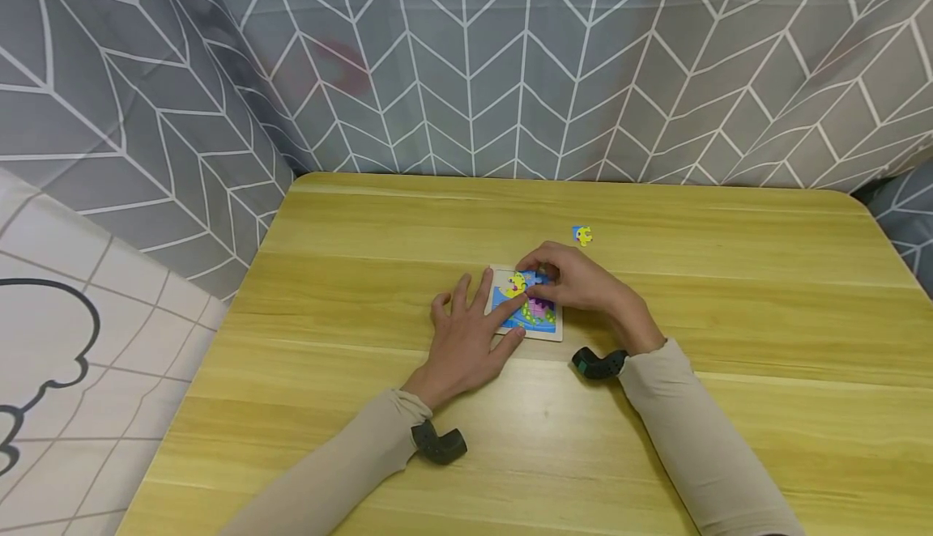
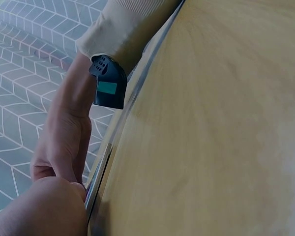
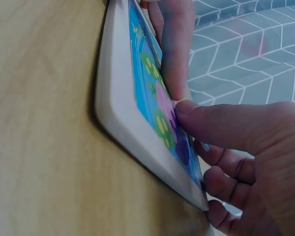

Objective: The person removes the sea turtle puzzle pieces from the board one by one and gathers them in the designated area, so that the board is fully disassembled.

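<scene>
A small jigsaw puzzle in a pale wooden tray (image 1: 559,333) lies flat on the table, its picture blue with pink, purple, yellow and green parts. My left hand (image 1: 464,347) spreads its fingers over the tray's left side, the index fingertip on the picture. From the right, my right hand (image 1: 579,277) bends over the upper part of the puzzle. Its thumb and fingers pinch a blue puzzle piece (image 3: 205,146), mostly hidden by them. In the right wrist view, the right thumb meets the left index fingertip over the picture, and other fingers are at the tray's edge.
A loose yellow and blue puzzle piece (image 1: 582,235) lies on the wooden table (image 1: 364,228) beyond the right hand. Grey patterned curtains (image 1: 496,66) hang behind the table's far edge. Each wrist wears a dark camera (image 1: 439,444).
</scene>
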Action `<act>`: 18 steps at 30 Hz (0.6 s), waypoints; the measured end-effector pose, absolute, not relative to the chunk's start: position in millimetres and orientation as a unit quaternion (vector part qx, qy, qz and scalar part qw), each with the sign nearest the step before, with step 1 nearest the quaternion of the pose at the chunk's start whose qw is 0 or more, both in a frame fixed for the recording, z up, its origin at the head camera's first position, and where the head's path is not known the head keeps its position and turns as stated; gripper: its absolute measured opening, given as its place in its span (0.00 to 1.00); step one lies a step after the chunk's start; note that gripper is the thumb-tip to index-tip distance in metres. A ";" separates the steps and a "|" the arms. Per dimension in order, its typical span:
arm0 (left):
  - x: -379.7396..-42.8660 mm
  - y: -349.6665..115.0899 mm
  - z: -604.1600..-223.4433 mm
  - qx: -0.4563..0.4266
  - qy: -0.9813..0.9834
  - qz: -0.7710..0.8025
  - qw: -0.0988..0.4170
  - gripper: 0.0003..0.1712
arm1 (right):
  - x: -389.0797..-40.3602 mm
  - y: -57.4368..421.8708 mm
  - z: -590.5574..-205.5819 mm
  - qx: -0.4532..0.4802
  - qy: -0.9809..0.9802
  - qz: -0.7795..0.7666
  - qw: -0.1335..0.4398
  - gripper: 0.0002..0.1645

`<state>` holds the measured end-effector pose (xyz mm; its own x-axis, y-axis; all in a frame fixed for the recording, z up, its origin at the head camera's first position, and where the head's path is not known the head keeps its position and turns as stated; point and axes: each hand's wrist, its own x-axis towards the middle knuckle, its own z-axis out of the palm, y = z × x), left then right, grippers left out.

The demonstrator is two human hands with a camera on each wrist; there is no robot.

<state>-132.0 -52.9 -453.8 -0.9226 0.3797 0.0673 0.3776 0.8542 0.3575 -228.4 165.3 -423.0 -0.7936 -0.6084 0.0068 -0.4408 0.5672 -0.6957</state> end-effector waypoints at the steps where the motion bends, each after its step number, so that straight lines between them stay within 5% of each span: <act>1: -132.0 -53.0 -453.8 0.197 0.963 0.185 0.003 0.30 | -228.2 165.1 -422.3 -0.297 0.878 -0.356 0.118 0.22; 18: -131.2 -53.9 -453.4 0.199 0.962 0.184 0.001 0.30 | -229.7 170.7 -427.8 -0.301 0.877 -0.363 0.087 0.19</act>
<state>-131.2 -53.9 -453.4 -0.9204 0.3842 0.0723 0.3838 0.8528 0.3542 -229.7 170.7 -427.8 -0.8034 -0.5918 0.0664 -0.4657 0.5549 -0.6894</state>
